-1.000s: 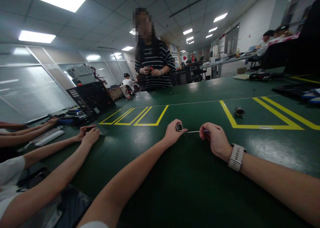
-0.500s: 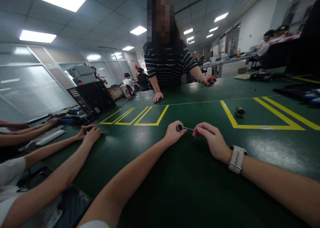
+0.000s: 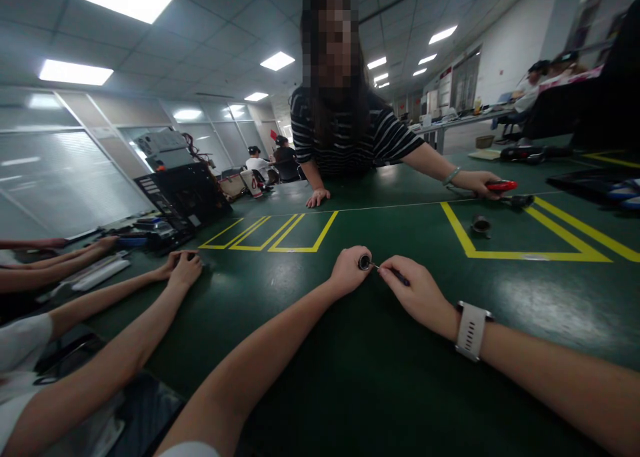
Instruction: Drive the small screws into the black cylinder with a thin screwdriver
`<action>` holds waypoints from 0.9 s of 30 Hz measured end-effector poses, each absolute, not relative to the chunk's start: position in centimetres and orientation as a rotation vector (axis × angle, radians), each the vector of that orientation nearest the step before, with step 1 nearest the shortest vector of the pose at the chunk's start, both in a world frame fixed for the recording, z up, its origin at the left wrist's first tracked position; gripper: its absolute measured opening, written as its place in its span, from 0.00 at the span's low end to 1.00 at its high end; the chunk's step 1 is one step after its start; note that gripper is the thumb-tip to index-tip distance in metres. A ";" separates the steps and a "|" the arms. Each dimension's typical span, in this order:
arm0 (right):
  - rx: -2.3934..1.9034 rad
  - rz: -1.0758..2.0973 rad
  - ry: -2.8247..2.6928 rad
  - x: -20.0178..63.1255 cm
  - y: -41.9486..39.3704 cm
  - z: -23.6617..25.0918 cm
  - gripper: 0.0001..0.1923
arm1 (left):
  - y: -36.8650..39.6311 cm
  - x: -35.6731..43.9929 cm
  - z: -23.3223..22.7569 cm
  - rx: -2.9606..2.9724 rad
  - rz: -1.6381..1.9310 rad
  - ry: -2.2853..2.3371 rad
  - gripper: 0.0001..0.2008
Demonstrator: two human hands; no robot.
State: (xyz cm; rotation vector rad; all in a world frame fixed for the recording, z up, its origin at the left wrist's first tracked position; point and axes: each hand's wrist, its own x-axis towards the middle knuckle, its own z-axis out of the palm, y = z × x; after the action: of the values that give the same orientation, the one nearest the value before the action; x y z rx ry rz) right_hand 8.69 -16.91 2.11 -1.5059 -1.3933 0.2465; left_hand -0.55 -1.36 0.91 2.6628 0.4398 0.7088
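So the little round metal part [image 3: 365, 262] is just right of the middle of the frame, dark open end showing, with the wearer's left hand [image 3: 349, 271] wrapped around it, fingers curled in a grip. Coming at it from the right is a slim tool with a dark handle [image 3: 403, 279], pinched between the thumb and fingers of the right hand [image 3: 419, 292]. Its thin shaft runs right up to the part's edge, but I can't tell if the tip is actually touching. There's a pale watch [image 3: 471, 331] on that wrist, lower right.

All of this is over a dark green table [image 3: 350, 377]. Over to the right, a second metal piece [image 3: 481, 225] sits inside a yellow tape outline [image 3: 500, 254]. Just above it, a co-worker in a striped top [image 3: 345, 140] leans in from top center, one hand [image 3: 483, 183] grasping something with a red part [image 3: 501, 185], the other hand [image 3: 318, 197] resting on the table.

At left, a neighbor's hands [image 3: 185, 268] are close together around something small and dark, too hidden to make out. Black equipment [image 3: 175, 200] stands behind them.
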 end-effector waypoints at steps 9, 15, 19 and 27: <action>-1.166 0.807 -0.875 10.2 -16.2 1.5 0.09 | -1.0 -0.7 0.8 2.628 0.709 0.381 0.04; -1.057 0.963 -0.658 10.5 -15.8 1.2 0.08 | -1.0 -0.6 0.5 2.539 0.745 0.336 0.05; -1.141 0.796 -0.781 9.7 -16.2 1.8 0.08 | -1.0 -0.6 0.5 2.649 0.745 0.384 0.04; -1.127 0.887 -0.781 10.4 -16.1 1.3 0.08 | -1.2 -0.7 0.9 2.738 0.698 0.369 0.03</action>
State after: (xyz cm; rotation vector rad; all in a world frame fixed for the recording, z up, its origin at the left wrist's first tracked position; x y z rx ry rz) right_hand 10.36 -16.15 1.30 -1.1274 -0.7807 0.8869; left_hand -0.68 -1.20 0.86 2.7382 0.3691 0.6984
